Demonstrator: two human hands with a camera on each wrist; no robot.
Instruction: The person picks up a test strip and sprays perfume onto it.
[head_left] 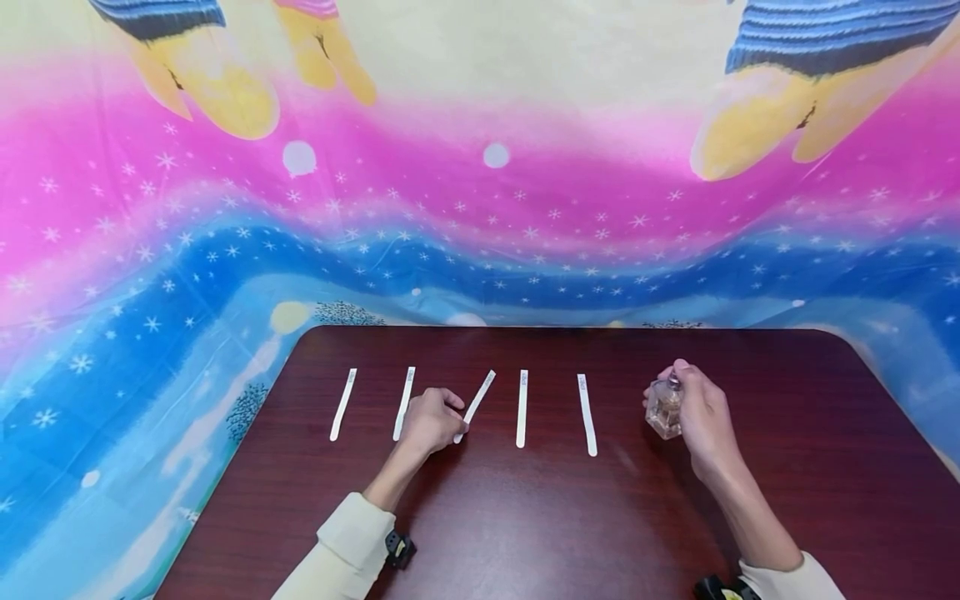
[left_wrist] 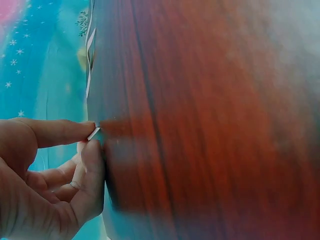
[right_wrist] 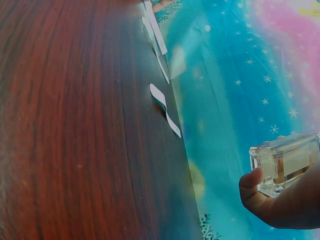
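The head view looks forward and down from above onto the whole dark table (head_left: pixel 525 517) and backdrop cloth (head_left: pixel 480 208). Each wrist view sits close beside its hand, skimming low along the tabletop; all three share the row of paper strips (head_left: pixel 521 408).

The left hand (left_wrist: pixel 40 185) pinches the end of a white strip (left_wrist: pixel 93 133) between thumb and forefinger, right at the dark red worktop (left_wrist: pixel 210 120). Beyond the fingers (left_wrist: pixel 60 131), more strips (left_wrist: pixel 90 47) lie near the worktop's far edge, against blue starry cloth (left_wrist: pixel 45 65).
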